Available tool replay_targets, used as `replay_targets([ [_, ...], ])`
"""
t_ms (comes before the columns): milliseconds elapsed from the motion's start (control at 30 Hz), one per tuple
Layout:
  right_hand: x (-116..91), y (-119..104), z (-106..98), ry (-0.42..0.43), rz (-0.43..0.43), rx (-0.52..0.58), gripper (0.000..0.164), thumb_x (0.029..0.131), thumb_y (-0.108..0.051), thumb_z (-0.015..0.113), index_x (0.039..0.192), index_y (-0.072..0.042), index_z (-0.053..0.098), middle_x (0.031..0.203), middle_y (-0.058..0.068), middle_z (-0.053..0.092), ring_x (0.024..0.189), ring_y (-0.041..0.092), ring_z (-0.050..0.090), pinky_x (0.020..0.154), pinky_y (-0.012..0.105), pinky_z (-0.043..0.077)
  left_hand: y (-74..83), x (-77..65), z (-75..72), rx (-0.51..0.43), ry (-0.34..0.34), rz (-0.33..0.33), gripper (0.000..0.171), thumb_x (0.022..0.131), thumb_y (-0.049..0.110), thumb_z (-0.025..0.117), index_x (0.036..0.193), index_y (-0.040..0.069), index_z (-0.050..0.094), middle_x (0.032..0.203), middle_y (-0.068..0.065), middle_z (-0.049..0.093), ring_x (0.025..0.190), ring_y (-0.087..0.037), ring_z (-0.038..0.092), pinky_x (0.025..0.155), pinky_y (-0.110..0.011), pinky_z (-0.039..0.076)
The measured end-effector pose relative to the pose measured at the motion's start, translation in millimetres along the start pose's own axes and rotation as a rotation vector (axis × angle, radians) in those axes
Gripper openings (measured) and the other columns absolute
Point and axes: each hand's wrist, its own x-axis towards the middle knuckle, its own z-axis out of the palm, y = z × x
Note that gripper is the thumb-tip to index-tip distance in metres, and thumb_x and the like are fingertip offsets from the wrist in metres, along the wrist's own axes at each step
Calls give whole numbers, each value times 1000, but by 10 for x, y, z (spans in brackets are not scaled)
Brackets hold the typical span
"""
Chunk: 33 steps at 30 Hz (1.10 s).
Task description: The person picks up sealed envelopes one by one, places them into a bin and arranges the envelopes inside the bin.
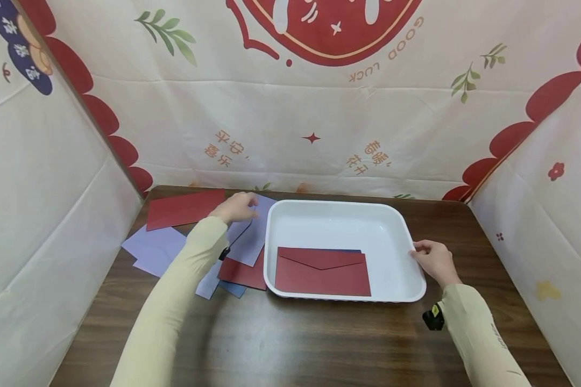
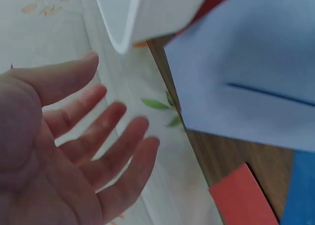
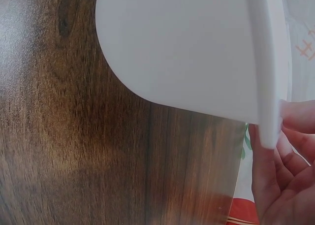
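A white tray (image 1: pixel 339 226) stands on the table, and my right hand (image 1: pixel 436 262) pinches its right rim between thumb and fingers. Inside it, toward the front, lies a red envelope (image 1: pixel 319 282), flap side up, with a blue edge (image 1: pixel 352 250) showing behind. My left hand (image 1: pixel 238 207) is just left of the tray, over a lavender envelope (image 1: pixel 253 244). In the left wrist view its fingers are spread and loosely bent, holding nothing, apart from the lavender envelope (image 2: pixel 241 72). The right wrist view shows the tray (image 3: pixel 182 48) from its outer side.
Left of the tray, overlapping envelopes lie scattered: a red one (image 1: pixel 184 208) at the back, lavender ones (image 1: pixel 157 244) at far left, another red one (image 1: pixel 244 273) and a blue one (image 1: pixel 233 289) in front. Printed cloth (image 1: pixel 295 107) walls the brown table (image 1: pixel 319 344) at back and sides.
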Motion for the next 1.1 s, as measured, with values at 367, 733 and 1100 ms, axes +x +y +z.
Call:
replay_targets([
  [367,25,28,5,-2,8,11,38,87,-15,59,115,10,53,85,17,58,71,23,51,57,28,44,-248,-62,389,68,-4,-237,64,87,31,58,137,1,33,138,-25,30,122,-41,36,94,-55,34],
  [733,65,42,31,4,2,13,38,87,-16,59,114,10,54,85,17,58,71,23,51,56,28,44,-296,-24,919,129,57,-359,77,84,47,57,141,4,27,144,-25,19,127,-40,20,95,-57,24],
  [1100,98,32,22,15,-5,24,38,87,-16,59,114,9,54,87,18,58,71,23,52,56,28,45,-298,-14,982,128,46,-376,78,83,44,60,141,4,27,145,-24,17,129,-40,19,96,-57,23],
])
